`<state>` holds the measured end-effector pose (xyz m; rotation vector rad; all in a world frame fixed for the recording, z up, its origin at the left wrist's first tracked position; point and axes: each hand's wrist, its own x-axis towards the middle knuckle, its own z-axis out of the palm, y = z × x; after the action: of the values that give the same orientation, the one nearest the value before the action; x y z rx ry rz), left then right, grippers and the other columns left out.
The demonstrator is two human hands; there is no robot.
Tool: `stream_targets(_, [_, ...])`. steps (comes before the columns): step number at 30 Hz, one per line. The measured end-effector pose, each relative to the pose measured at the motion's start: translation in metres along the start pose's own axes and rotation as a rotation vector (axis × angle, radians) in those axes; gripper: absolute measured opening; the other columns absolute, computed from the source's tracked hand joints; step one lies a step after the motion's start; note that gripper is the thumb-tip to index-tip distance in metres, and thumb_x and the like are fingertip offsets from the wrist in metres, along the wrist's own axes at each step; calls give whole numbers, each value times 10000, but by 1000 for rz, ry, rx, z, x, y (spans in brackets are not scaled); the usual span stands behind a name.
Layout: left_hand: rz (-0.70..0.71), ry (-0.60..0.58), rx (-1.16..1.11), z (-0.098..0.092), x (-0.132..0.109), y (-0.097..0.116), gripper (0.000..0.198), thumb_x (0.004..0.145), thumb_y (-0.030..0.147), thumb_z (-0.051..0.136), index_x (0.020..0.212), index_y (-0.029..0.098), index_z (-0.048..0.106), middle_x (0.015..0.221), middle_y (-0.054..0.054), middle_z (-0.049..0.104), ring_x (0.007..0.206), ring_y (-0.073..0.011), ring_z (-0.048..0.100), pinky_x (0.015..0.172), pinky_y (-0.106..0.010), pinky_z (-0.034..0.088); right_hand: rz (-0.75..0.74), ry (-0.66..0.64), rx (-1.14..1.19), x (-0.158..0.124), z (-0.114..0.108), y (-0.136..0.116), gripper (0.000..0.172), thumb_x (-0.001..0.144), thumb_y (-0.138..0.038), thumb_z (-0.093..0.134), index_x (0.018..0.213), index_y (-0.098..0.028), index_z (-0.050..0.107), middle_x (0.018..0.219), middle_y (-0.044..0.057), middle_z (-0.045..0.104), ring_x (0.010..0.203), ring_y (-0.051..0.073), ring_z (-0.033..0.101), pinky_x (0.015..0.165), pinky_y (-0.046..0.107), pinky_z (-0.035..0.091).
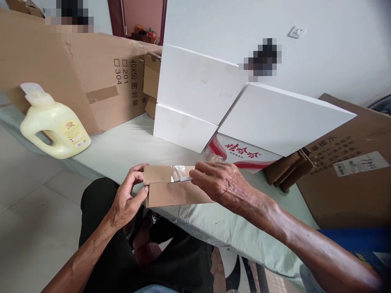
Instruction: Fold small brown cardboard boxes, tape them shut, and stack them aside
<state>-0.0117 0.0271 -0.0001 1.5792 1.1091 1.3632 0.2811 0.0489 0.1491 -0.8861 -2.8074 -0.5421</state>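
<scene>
A small brown cardboard box [180, 194] lies at the front edge of the covered surface, above my knees. My left hand [130, 197] grips its left end, fingers at the upper flap and thumb against the front side. My right hand [215, 179] is closed around a utility knife [185, 178], whose thin pale blade points left along the seam between flap and side. Its handle is hidden in my fist. Clear tape [178, 172], loose and shiny, sits on the flap beside the blade. The box's right end is hidden behind my right hand.
A pale yellow detergent jug [56, 122] stands at left before a large carton [106, 81]. White boxes [195, 85] are stacked at the back, one on a red-and-white carton [244, 152]. Another carton [351, 183] stands at right. Crumpled clear plastic [215, 158] lies behind my right hand.
</scene>
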Motion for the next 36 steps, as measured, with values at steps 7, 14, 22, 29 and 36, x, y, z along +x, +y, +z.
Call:
stream_targets(7, [8, 1, 25, -2, 1, -3, 106, 1052, 336, 615, 1070, 252, 553, 1621, -133, 565, 1297, -234, 712, 951, -288, 579, -33, 3, -36, -2, -4, 0, 351, 1002, 112, 439, 896, -211, 523, 830, -7, 508, 680, 158, 317, 633, 345, 194])
stream_targets(14, [30, -29, 105, -6, 3, -3, 70, 1007, 281, 602, 1046, 257, 549, 1566, -102, 587, 1288, -206, 702, 1012, -288, 558, -7, -28, 3, -31, -5, 27, 352, 1045, 68, 425, 873, -206, 565, 814, 2, 540, 681, 153, 382, 622, 331, 236])
stream_targets(22, [61, -15, 222, -11, 10, 6, 173, 915, 266, 608, 1086, 245, 591, 1514, -132, 605, 1344, -283, 663, 1142, -437, 553, 523, 321, 265, -126, 45, 51, 153, 1138, -360, 596, 1077, -234, 659, 911, 36, 685, 743, 184, 636, 675, 298, 487])
stream_targets(29, [222, -49, 406, -18, 18, 11, 349, 1009, 252, 567, 1342, 251, 673, 1433, -111, 646, 1322, -272, 658, 1064, -388, 594, 659, 318, 205, -186, 179, -10, 317, 1180, -388, 437, 980, -238, 633, 824, 36, 678, 714, 234, 673, 625, 325, 541])
stream_targets(36, [428, -58, 536, -20, 14, 14, 309, 1045, 171, 560, 1309, 233, 709, 1289, -101, 704, 1220, -254, 703, 1003, -329, 597, 741, 495, 404, -158, 145, -8, 212, 1158, -375, 541, 1208, -223, 679, 1095, 103, 724, 920, 250, 714, 769, 372, 597])
